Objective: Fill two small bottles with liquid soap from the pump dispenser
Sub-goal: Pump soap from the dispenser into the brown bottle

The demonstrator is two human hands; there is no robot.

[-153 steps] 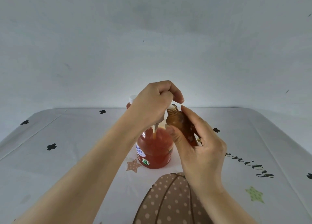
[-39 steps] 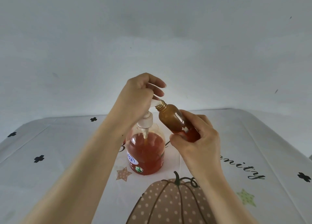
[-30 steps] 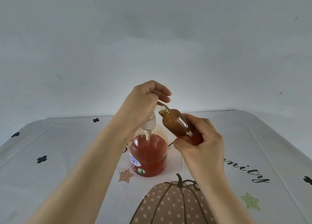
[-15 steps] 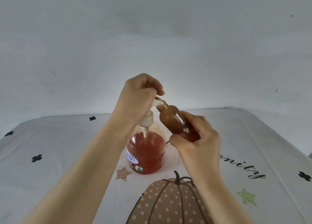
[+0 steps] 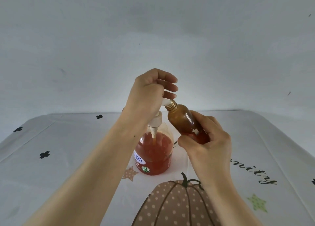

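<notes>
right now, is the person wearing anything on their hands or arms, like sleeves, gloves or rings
Nothing worn shows. The left hand and right hand have no gloves, rings or watch in view. The left forearm and right forearm are bare to the frame's edge, with no sleeves. The nails look unpainted.

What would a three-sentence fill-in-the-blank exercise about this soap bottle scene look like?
1. The small bottle, tilted in the right hand, has no ____ on.
2. The left hand rests on the dispenser's white ____.
3. The tablecloth shows a dotted ____.
Missing words: cap; pump; pumpkin.
</notes>
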